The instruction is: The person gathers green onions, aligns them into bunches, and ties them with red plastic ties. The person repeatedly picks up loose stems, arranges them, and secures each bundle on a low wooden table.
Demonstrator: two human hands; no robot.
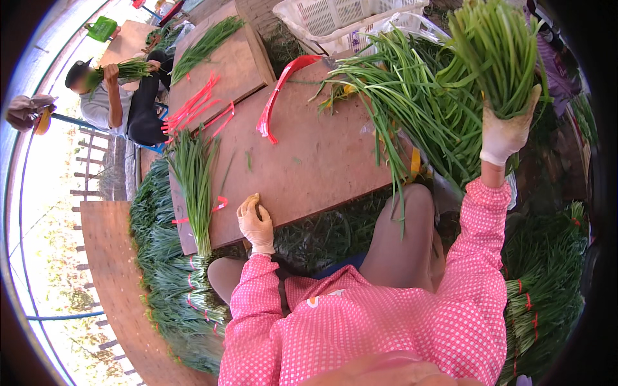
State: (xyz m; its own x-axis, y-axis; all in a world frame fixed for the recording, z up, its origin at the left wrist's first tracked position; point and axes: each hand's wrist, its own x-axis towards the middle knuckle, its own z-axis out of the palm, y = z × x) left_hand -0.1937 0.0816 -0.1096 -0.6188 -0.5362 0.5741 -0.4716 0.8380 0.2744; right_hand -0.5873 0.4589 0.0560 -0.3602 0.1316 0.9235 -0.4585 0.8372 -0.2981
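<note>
My right hand (508,128), in a soiled white glove, grips a thick bunch of long green leaves, likely garlic chives (492,58), raised at the far right. Just left of it spreads a heap of loose chives (410,91), some hanging over the table edge. My left hand (256,224), also gloved, rests at the near edge of the wooden table (314,159). Its fingers are loosely curled, with a gap at the thumb and nothing seen in them. To its left lies a chive bundle (193,188) across a red tie strip (219,204).
Red tie strips (285,91) lie on the table, with more strips (193,108) on a second board (222,62). Tied bundles are stacked at left (178,289) and right (531,309). A white plastic crate (338,24) stands behind. Another person (116,101) sits far left, holding chives.
</note>
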